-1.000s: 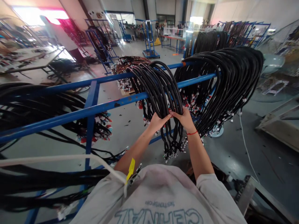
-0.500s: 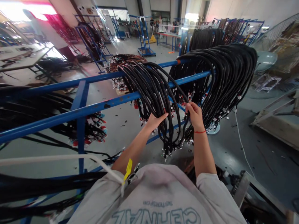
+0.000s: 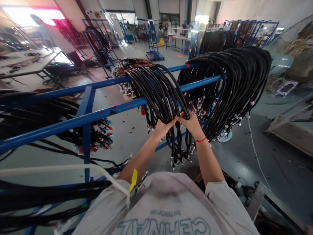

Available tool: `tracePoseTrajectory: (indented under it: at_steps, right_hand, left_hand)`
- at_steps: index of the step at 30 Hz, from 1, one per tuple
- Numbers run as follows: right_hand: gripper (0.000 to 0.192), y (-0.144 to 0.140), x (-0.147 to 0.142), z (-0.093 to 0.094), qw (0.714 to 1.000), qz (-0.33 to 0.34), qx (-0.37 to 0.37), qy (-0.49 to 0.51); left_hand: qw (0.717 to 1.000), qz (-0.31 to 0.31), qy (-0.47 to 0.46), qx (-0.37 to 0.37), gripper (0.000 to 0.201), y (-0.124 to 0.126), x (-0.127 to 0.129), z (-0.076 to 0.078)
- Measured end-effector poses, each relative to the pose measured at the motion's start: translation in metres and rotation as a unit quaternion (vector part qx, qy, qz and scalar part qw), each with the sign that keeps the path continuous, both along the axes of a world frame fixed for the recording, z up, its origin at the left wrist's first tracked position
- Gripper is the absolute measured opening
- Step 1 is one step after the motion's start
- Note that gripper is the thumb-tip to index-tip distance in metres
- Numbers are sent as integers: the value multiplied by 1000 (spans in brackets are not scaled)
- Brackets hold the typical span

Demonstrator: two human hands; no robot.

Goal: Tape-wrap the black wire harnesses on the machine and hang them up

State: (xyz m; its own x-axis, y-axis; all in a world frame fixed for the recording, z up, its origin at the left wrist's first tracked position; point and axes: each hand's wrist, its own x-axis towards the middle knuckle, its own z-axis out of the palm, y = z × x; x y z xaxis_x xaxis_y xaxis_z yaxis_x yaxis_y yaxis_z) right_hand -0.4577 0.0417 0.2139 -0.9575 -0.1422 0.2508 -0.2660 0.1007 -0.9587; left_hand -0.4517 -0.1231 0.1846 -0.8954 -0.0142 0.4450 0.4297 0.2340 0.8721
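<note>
A bundle of black wire harnesses point(image 3: 156, 88) hangs over the blue rack rails in front of me, its connector ends point(image 3: 179, 156) dangling below. My left hand point(image 3: 163, 128) is closed around the lower left of the bundle, thumb across the front. From the right, my right hand point(image 3: 191, 123) grips the outer harnesses of the same bundle, and its thumb meets my left thumb. The fingers behind the harnesses are hidden.
A thicker row of black harnesses point(image 3: 239, 75) hangs on the rack's right part. More harnesses point(image 3: 49, 114) lie at the left by a blue post point(image 3: 86, 140). A fan point(image 3: 281, 63) stands at the right. Another person point(image 3: 51, 36) is at the far left.
My right hand has moved left, bringing a separate harness in against the bundle beside my left hand. My left hand has stayed in place on the bundle.
</note>
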Motion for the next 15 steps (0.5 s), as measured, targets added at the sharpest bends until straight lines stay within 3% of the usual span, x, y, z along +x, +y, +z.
tracePoseTrajectory:
  at_steps: [5,10,12,15]
  right_hand:
    - [31,3,-6,1,1000,-12,25,4]
    - [21,24,-18,9,991,-117,57,25]
    - [19,23,-18,11,996,-66,43,30]
    - [27,8,-14,11,997,77,-4,14]
  left_hand:
    - [1000,-17,-14,-7,42,-4,3,2]
    - [996,-58,-60,7,38,-11,13,7]
    - [996,-65,-65,3,38,-9,14,8]
    - [998,-61,-33,9,42,-4,10,9]
